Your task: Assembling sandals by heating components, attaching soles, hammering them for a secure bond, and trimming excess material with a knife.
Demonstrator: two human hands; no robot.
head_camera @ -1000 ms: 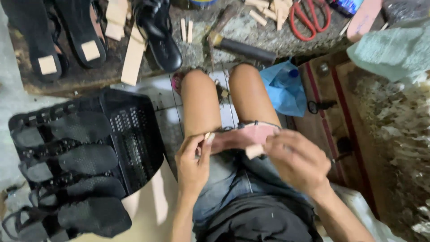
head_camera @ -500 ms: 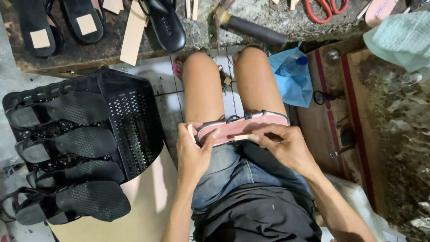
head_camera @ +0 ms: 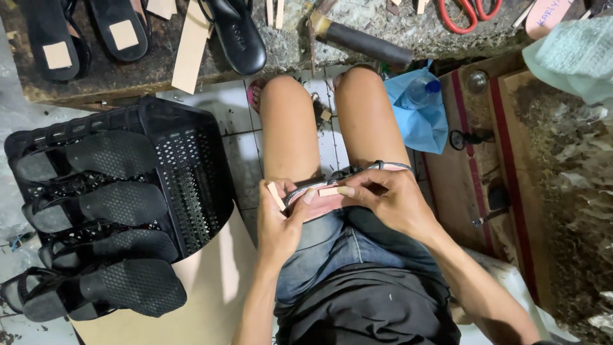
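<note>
A low, rough stone tabletop [head_camera: 159,73] runs along the far edge of a white tiled floor [head_camera: 220,121], and the person sits facing it with bare knees almost against its front. On the tabletop lie black sandal soles with tan patches [head_camera: 121,29], a black slip-on shoe [head_camera: 237,35], a tan cardboard strip [head_camera: 190,48], a dark-handled hammer [head_camera: 361,39] and red-handled scissors [head_camera: 461,14]. Left of the knees a black perforated plastic crate [head_camera: 191,172] lies tipped on its side, and four black strappy sandals [head_camera: 102,243] are lined up on top of it, soles up, the nearest one hanging past its edge. Right of the knees a blue plastic bag [head_camera: 418,118] holds a clear bottle with a blue cap [head_camera: 423,89], beside a wooden frame with red trim [head_camera: 504,166]. On the lap, just behind the knees, rests a pink sandal sole with dark straps [head_camera: 332,195]. The left hand [head_camera: 281,220] is closed around its near end, thumb pressed on the pink face, a small tan piece [head_camera: 276,195] pinched at the fingertips. The right hand [head_camera: 389,201] curls over the sole from the other side, its fingers pressing a tan strip [head_camera: 329,190] onto it.
</note>
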